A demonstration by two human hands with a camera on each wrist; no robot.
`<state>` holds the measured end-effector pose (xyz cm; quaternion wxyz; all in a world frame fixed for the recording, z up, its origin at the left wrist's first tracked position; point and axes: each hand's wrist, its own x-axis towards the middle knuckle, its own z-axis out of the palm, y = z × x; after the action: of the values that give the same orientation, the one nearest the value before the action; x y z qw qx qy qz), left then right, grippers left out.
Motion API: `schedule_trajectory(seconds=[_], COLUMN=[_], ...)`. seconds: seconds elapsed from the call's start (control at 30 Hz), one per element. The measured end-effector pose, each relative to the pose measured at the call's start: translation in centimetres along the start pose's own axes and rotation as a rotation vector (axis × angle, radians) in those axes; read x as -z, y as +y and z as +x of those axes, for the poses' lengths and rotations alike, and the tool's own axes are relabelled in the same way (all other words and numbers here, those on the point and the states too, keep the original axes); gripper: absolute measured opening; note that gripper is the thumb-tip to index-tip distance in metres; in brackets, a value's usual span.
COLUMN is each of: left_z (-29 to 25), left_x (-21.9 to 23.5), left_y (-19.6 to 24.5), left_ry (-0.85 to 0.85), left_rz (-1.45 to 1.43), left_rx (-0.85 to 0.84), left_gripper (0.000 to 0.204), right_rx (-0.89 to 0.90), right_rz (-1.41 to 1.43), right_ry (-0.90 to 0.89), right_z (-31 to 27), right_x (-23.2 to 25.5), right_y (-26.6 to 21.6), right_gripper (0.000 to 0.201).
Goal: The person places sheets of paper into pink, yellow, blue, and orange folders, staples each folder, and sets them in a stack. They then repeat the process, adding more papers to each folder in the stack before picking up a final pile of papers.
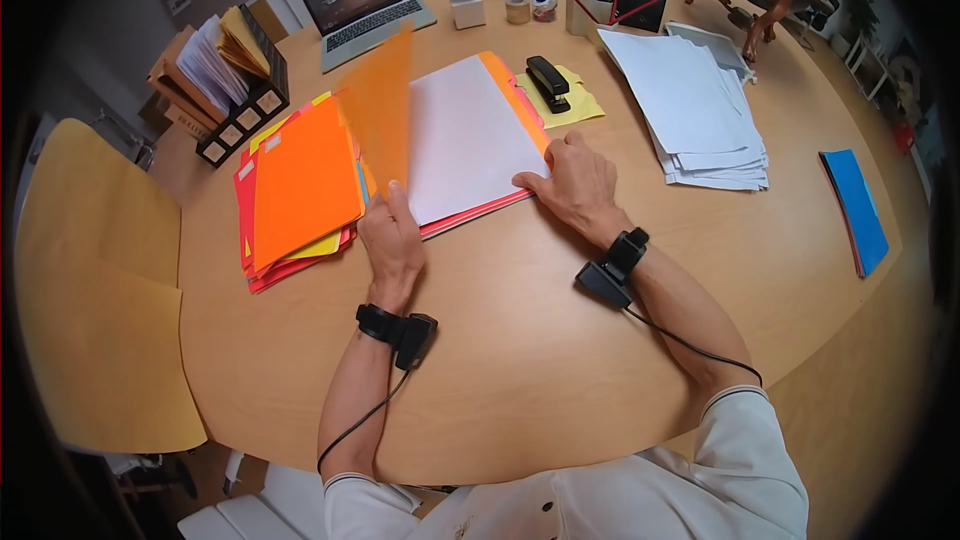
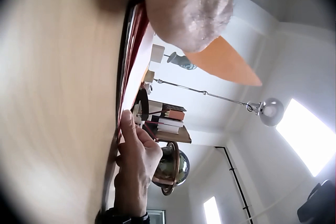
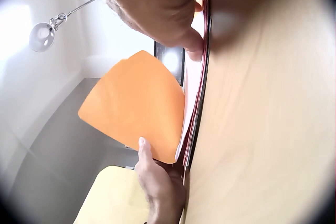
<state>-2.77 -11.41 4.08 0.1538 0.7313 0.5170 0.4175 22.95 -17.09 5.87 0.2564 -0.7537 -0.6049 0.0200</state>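
My left hand (image 1: 393,230) grips the lower edge of an orange folder cover (image 1: 385,110), thumb on its inner face. The cover stands raised, blurred in the head view and broad in the right wrist view. Beside it lie white sheets (image 1: 470,135) inside the open folder, on top of red and dark folders seen edge-on. My right hand (image 1: 580,185) holds the folder's right edge near the front corner; its thumb lies over the sheets and its other fingers curl at the side. In the right wrist view, that thumb (image 3: 193,44) presses close along the paper edge.
Left of the cover lies a pile of orange, red and yellow folders (image 1: 305,190). A black stapler (image 1: 547,83) sits on yellow paper (image 1: 580,100). Further right are stacked white papers (image 1: 690,110) and a blue booklet (image 1: 855,210). A laptop (image 1: 365,0) and file organizer (image 1: 240,90) stand behind.
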Motion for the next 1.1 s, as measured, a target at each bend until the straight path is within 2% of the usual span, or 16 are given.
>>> schedule_trajectory(seconds=[0.07,0.13,0.17,0.23,0.27,0.33,0.47,0.53,0.57,0.67,0.7,0.8,1.1], left_z=[0.0,0.0,0.0,0.1,0.1,0.1,0.1,0.1,0.1,0.2,0.2,0.1,0.2], left_x=[0.0,0.0,0.1,0.3,0.2,-0.2,-0.3,0.0,0.1,0.1,0.1,0.1,0.0], left_y=[-0.3,0.0,0.0,0.0,0.0,-0.1,-1.0,-0.4,-0.4,-0.5,-0.5,-0.3,-0.1], left_ry=[0.027,0.148,0.149,0.145,0.145,0.187,0.127,0.08,0.081,0.052,0.048,0.047,0.094], left_rz=[0.04,-0.126,-0.125,-0.096,-0.096,-0.176,-0.162,-0.185,-0.186,-0.158,-0.145,-0.138,-0.162], left_rx=[0.046,0.048,0.048,0.178,0.177,0.012,0.011,0.035,0.035,0.032,0.026,0.015,-0.049], left_gripper=[0.044,0.049,0.049,0.04,0.04,0.03,0.021,0.018,0.018,0.017,0.016,0.016,0.017], right_rx=[-0.007,-0.022,-0.021,0.089,0.089,0.095,0.114,0.116,0.117,0.12,0.121,0.091,-0.132], right_rz=[-0.002,0.037,0.038,0.091,0.091,0.157,0.212,0.253,0.253,0.242,0.242,0.13,-0.111], right_ry=[-0.012,-0.076,-0.076,0.049,0.049,0.095,0.178,0.286,0.286,0.48,0.48,0.587,0.673], right_z=[0.0,0.0,-0.1,-0.3,-0.3,-0.4,-0.3,-0.2,0.0,0.7,0.9,1.6,2.9], right_x=[0.0,-0.2,-0.5,-1.3,-1.4,-1.6,-2.1,-2.2,-2.3,-2.0,-1.7,-0.8,2.7], right_y=[-0.2,-0.3,-0.2,0.2,0.3,0.4,1.0,1.2,1.5,2.7,3.1,4.7,9.7], right_gripper=[0.052,0.045,0.045,0.039,0.039,0.03,0.024,0.02,0.02,0.012,0.012,0.008,0.013])
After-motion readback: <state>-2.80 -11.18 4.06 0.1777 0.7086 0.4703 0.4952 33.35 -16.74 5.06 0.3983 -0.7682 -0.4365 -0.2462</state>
